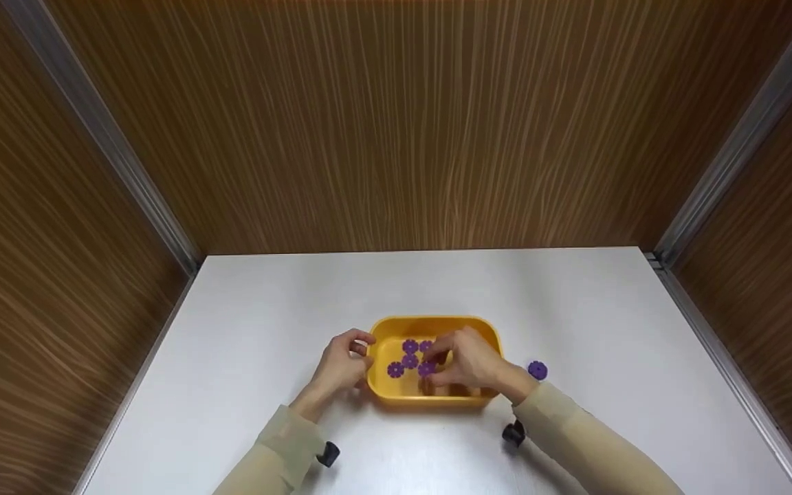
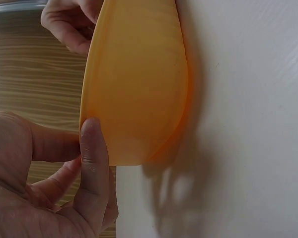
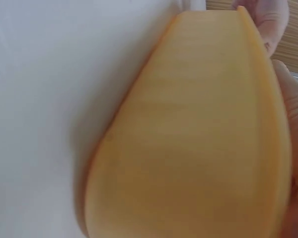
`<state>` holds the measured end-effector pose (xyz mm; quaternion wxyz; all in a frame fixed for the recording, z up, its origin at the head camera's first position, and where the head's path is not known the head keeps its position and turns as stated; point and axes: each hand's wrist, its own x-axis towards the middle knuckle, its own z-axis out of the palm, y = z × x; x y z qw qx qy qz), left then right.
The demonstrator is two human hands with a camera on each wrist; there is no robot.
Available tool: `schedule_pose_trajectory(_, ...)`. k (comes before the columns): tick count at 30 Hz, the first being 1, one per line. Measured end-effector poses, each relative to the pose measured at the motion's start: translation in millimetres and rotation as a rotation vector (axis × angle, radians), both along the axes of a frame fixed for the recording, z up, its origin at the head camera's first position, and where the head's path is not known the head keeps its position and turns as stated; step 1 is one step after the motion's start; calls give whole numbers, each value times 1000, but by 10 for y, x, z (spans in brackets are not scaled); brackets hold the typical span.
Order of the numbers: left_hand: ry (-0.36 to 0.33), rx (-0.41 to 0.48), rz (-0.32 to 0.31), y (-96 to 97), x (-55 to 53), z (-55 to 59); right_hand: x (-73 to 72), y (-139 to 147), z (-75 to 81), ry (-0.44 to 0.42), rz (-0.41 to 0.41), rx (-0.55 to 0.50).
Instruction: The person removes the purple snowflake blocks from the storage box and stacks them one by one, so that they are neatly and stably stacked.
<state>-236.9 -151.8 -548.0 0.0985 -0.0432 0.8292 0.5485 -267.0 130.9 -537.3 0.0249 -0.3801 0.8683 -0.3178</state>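
Observation:
A yellow plastic tray (image 1: 434, 399) sits on the white table with several purple flower-shaped discs (image 1: 395, 370) lying flat inside. At the tray's left end, my left hand (image 1: 342, 363) pinches the rim between thumb and finger; the left wrist view shows these fingers (image 2: 92, 153) on the wall. Inside the tray, my right hand (image 1: 468, 359) reaches down from the right, its thumb and forefinger on either side of a purple disc (image 1: 426, 369). The right wrist view shows mainly the tray's outer wall (image 3: 188, 129), which hides those fingertips.
Another purple disc (image 1: 537, 370) lies on the white table (image 1: 265, 302) to the right of the tray, beside my right wrist. Wood-patterned panels (image 1: 396, 137) enclose the table at the back and both sides, with metal rails (image 1: 128, 151) at the corners.

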Motion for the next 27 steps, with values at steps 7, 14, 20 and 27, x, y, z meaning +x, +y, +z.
schedule_pose_trajectory(7,-3,14,-3,2,-10,21,5,117,108,33,0,-23)
schedule_pose_trajectory(14,28,21,-10,-8,-17,-1,-4,221,165,80,16,-61)
schedule_pose_trajectory(20,29,21,-9,2,-21,-6,-1,288,196,77,-9,-61)
schedule_pose_trajectory(27,24,16,-14,-8,-24,-13,15,372,205,58,-47,-65)
